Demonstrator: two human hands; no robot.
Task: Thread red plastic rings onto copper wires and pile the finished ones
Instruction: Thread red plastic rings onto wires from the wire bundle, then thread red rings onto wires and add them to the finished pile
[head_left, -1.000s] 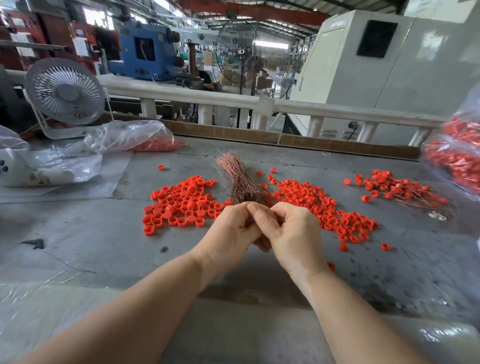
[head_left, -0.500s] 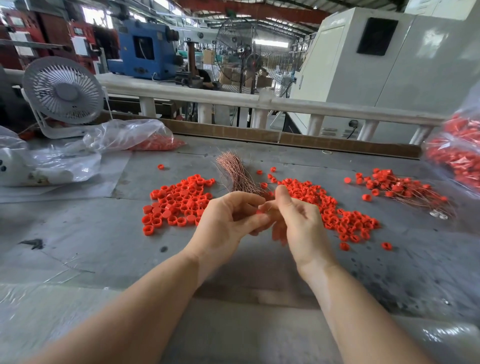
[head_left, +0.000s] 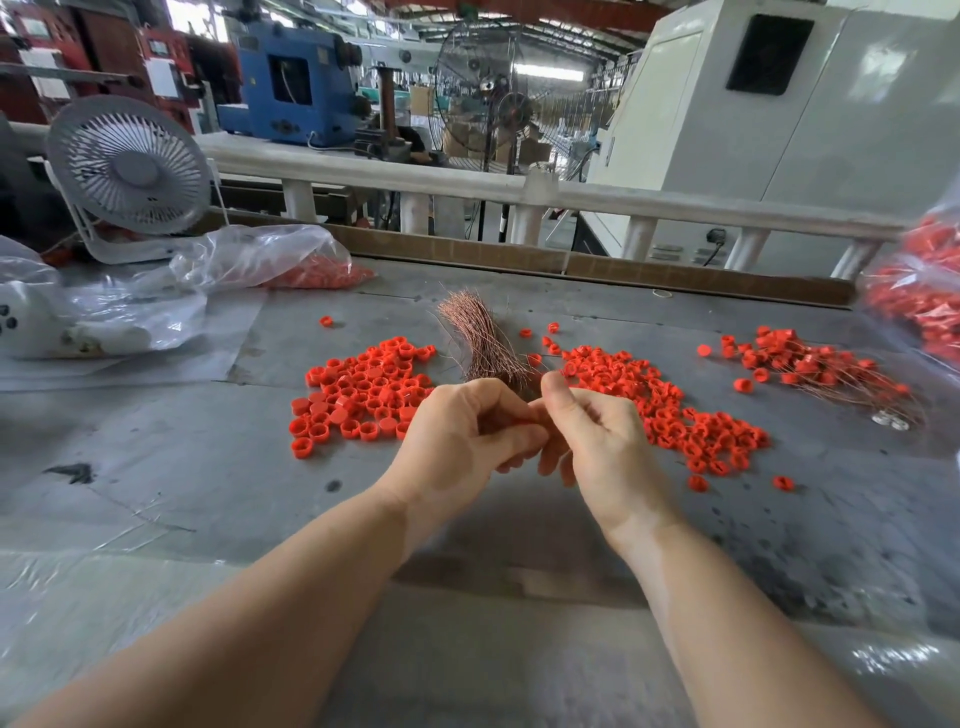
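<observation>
The setting is a factory floor, specifically a manual assembly station inside an industrial hall. The work surface is a worn grey bench (head_left: 208, 467) partly covered with clear plastic sheeting. Loose red plastic rings (head_left: 358, 389) lie on it in bulk quantities, beside a bundle of copper wires (head_left: 480, 338) and clear bags of further red parts (head_left: 291, 260). A small white desk fan (head_left: 127, 166) stands at the bench's far left. Behind a white railing (head_left: 519, 189) stand a blue machine (head_left: 291, 88), a large pedestal fan (head_left: 485, 85) and a pale enclosed machine cabinet (head_left: 779, 104). Steel roof trusses and stacked cartons are visible in the background.
</observation>
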